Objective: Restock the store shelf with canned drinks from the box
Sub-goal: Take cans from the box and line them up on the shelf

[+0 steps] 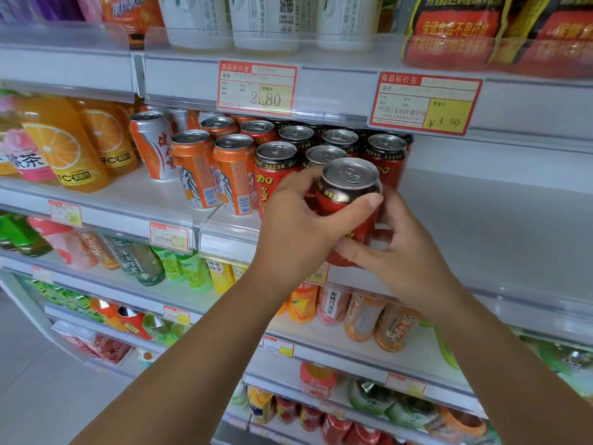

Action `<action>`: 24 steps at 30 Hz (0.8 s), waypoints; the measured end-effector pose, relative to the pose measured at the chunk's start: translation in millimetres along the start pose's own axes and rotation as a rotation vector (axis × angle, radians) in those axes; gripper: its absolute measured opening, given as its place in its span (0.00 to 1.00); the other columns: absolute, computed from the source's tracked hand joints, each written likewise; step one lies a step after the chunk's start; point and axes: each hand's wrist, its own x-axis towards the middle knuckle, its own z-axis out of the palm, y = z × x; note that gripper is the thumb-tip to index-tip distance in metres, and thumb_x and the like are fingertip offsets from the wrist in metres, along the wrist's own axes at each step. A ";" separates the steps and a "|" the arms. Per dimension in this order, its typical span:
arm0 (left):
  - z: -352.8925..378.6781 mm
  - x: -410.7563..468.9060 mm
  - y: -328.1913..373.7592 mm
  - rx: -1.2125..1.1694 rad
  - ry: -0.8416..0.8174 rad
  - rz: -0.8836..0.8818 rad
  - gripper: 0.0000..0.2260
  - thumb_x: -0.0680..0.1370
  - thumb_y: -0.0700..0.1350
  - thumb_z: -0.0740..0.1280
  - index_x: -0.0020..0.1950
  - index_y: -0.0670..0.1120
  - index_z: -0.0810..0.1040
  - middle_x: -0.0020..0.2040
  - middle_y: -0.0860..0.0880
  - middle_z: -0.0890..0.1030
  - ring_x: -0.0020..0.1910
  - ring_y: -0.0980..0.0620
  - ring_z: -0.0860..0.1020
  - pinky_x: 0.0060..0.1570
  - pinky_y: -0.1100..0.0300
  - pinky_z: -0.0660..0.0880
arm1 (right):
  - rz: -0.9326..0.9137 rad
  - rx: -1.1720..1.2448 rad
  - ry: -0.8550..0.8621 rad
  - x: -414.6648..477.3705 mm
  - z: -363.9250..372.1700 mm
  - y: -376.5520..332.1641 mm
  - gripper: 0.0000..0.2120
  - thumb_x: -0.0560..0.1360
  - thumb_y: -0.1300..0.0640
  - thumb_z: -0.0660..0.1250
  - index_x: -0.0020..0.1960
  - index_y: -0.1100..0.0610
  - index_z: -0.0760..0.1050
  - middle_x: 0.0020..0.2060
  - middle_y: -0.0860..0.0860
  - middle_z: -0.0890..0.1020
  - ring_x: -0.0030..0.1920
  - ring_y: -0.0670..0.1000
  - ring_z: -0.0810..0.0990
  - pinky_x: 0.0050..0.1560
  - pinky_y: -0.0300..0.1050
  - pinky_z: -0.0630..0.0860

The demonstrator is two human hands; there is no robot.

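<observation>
A red can (345, 200) with a black band and silver top is held at the front edge of the white shelf (481, 220). My left hand (301, 220) grips its left side, thumb across the front. My right hand (401, 252) holds the can's lower right side. Just behind stand several matching red cans (386, 155) in rows. The box is not in view.
Orange cans (195, 168) stand left of the red ones, then orange juice bottles (61, 146). Bare shelf surface stretches to the right of the red cans. Price tags (425, 102) hang from the shelf above. Lower shelves hold many bottled drinks (362, 316).
</observation>
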 end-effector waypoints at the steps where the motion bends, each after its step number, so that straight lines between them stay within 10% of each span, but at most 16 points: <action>1: 3.2 -0.1 -0.8 0.011 -0.010 -0.010 0.26 0.66 0.63 0.73 0.60 0.53 0.80 0.56 0.52 0.82 0.56 0.55 0.80 0.58 0.52 0.77 | -0.001 -0.028 0.063 0.4 0.5 -0.1 0.33 0.66 0.45 0.76 0.67 0.41 0.67 0.58 0.37 0.78 0.57 0.36 0.77 0.54 0.34 0.75; 5: 0.2 -8.5 -9.9 0.001 -0.113 -0.025 0.34 0.66 0.63 0.73 0.69 0.51 0.74 0.59 0.54 0.80 0.59 0.59 0.78 0.60 0.57 0.76 | 0.050 -0.074 0.247 2.9 -9.0 5.5 0.28 0.62 0.40 0.76 0.60 0.42 0.72 0.50 0.36 0.81 0.50 0.35 0.79 0.47 0.30 0.74; 13: -29.0 -26.8 -79.6 0.812 -0.049 0.290 0.25 0.67 0.64 0.69 0.56 0.48 0.82 0.50 0.50 0.81 0.51 0.47 0.78 0.55 0.54 0.72 | 0.240 -0.247 0.270 26.4 -22.0 20.1 0.30 0.66 0.46 0.77 0.63 0.49 0.69 0.52 0.42 0.76 0.51 0.44 0.76 0.50 0.42 0.69; 24: -24.8 -28.7 -101.0 0.630 0.006 0.376 0.24 0.69 0.59 0.73 0.59 0.46 0.81 0.56 0.50 0.82 0.59 0.48 0.76 0.62 0.48 0.70 | 0.153 -0.277 0.359 24.4 -10.5 24.6 0.36 0.66 0.45 0.76 0.69 0.42 0.62 0.63 0.46 0.72 0.60 0.45 0.73 0.60 0.44 0.70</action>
